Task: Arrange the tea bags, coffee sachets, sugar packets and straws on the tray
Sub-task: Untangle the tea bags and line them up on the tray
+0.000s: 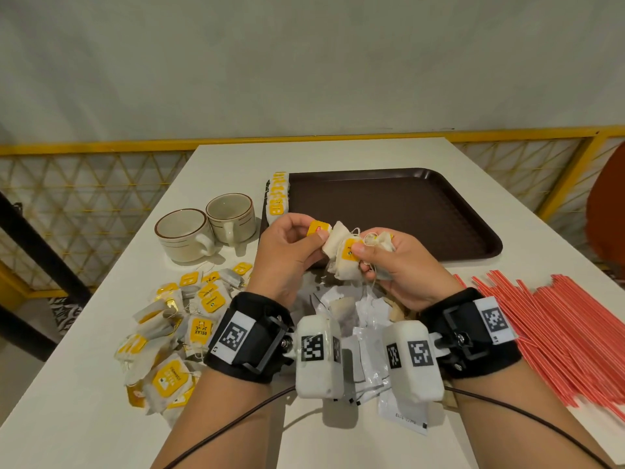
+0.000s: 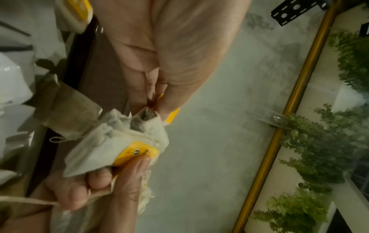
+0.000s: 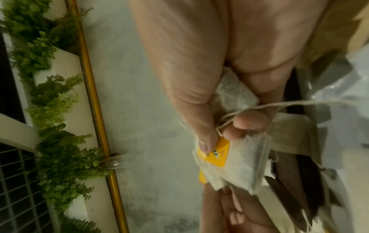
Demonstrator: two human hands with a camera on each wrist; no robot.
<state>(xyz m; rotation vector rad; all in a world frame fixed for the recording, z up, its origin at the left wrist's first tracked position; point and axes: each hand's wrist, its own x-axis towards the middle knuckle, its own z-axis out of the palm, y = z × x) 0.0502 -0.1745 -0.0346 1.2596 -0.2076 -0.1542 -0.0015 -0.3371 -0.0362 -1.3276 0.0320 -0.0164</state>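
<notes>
Two bare hands meet in the air just above the near edge of a brown tray (image 1: 399,211), each wearing a black wrist strap with a camera. The left hand (image 1: 287,252) has its fingers curled, thumb and forefinger pinching the corner of one tea bag (image 1: 334,236) beside its yellow tag (image 1: 319,228). The right hand (image 1: 402,265) is closed around a small bunch of tea bags (image 1: 380,245), its thumb pressing on a yellow tag at the front of the bunch. Loose strings trail between the bags and across the right fingers (image 3: 249,121), so the left hand looks to be teasing one bag free of a tangle while the right holds the rest steady.

Beyond the hands, the tray is almost bare. A neat row of tea bags (image 1: 279,194) stands on edge along its left rim, probably the start of the arrangement, and the separated bag likely belongs there.

To the left, on the white surface (image 1: 236,154), a loose heap of tea bags (image 1: 176,336) with yellow tags waits to be sorted. Behind it stand two cream cups (image 1: 203,231), touching side by side. Under the wrists lies a scatter of white and tan packets (image 1: 365,319), partly hidden; whether they are sugar or coffee is unclear. To the right, a fan of red straws (image 1: 554,330) lies flat on the surface, well apart from the tray.
</notes>
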